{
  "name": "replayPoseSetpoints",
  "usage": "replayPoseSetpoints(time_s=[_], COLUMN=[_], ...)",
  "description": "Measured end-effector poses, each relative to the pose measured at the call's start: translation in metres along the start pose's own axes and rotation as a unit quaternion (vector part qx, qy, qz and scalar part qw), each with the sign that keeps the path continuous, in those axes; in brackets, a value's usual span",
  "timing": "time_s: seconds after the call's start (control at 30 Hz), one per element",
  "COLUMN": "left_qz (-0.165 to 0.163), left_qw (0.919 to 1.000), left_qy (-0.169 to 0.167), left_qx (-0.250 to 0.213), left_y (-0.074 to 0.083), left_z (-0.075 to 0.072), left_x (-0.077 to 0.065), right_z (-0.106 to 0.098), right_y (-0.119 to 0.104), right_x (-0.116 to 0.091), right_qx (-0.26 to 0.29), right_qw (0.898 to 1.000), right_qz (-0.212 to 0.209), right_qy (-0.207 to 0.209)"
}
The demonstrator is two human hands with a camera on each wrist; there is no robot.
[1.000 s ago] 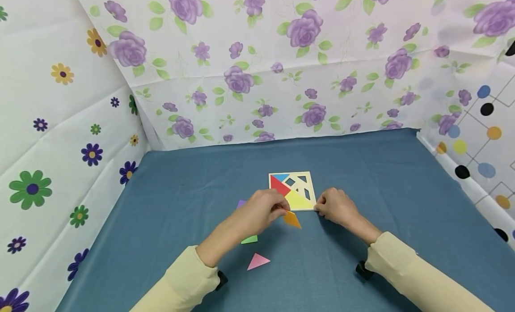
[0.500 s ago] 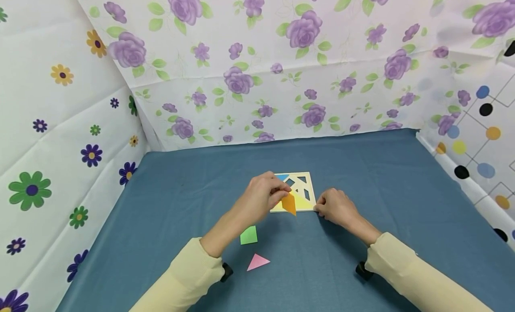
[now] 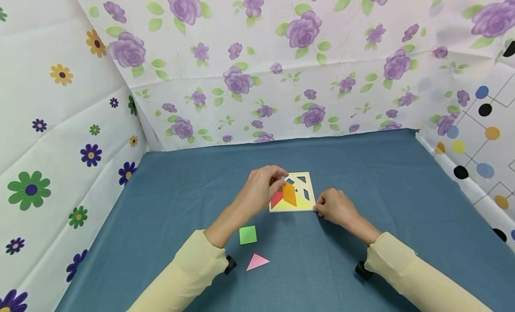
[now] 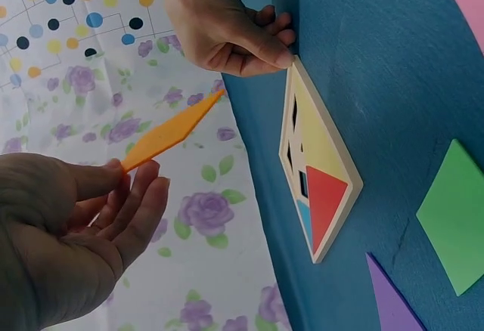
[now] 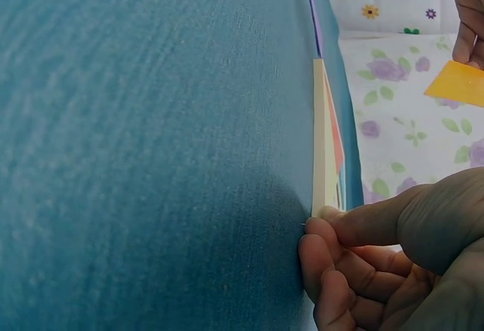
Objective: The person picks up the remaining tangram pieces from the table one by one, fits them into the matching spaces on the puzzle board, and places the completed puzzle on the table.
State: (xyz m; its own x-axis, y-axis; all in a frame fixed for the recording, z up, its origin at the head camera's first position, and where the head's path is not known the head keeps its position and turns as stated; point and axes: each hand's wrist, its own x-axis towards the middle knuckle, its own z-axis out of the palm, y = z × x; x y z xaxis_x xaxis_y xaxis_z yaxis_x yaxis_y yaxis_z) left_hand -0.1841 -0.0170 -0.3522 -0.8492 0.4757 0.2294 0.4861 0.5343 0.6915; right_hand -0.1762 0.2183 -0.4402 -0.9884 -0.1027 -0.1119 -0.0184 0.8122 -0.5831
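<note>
Between thumb and fingers, my left hand point(image 3: 262, 187) pinches an orange parallelogram tangram piece point(image 4: 172, 133) by one end, raised above the board. The wooden tangram board point(image 3: 293, 209) lies on the cloth with red point(image 4: 327, 199), yellow point(image 4: 318, 131) and blue point(image 4: 305, 216) pieces set in it. Several cut-out slots at its right side show the blue cloth through them. My right hand point(image 3: 337, 206) pinches the board's near right corner, thumb on top, as the right wrist view shows up close.
A green square piece point(image 3: 247, 235) and a pink triangle point(image 3: 257, 262) lie on the blue cloth point(image 3: 193, 178), nearer the body. A purple piece point(image 4: 392, 301) lies beside the board, hidden by the left arm in the head view. Floral sheets point(image 3: 249, 102) stand behind and at the sides.
My left hand has carried the orange parallelogram up and away from the body, from the board's near edge to over the board. The right hand stays at the corner.
</note>
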Motion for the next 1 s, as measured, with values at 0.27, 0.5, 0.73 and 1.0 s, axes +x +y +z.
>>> replayPoseSetpoints(time_s=[0.27, 0.5, 0.73, 1.0], left_qz=[-0.024, -0.038, -0.043, -0.055], left_qw=[0.9985, 0.9980, 0.9977, 0.9972], left_qy=[0.017, 0.015, 0.013, 0.006], left_qx=[-0.045, -0.048, -0.051, -0.050], left_y=[-0.002, -0.002, -0.002, -0.003], left_z=[0.002, 0.002, 0.004, 0.010], left_x=[0.009, 0.017, 0.025, 0.036], right_z=[-0.001, -0.004, -0.006, -0.006], right_y=[0.001, 0.000, 0.000, 0.001], right_x=[0.002, 0.002, 0.002, 0.002], right_qx=[0.008, 0.007, 0.014, 0.019], right_qw=[1.000, 1.000, 0.999, 0.999], right_qz=[0.000, -0.012, -0.018, -0.010], right_qy=[-0.014, -0.023, -0.026, -0.032])
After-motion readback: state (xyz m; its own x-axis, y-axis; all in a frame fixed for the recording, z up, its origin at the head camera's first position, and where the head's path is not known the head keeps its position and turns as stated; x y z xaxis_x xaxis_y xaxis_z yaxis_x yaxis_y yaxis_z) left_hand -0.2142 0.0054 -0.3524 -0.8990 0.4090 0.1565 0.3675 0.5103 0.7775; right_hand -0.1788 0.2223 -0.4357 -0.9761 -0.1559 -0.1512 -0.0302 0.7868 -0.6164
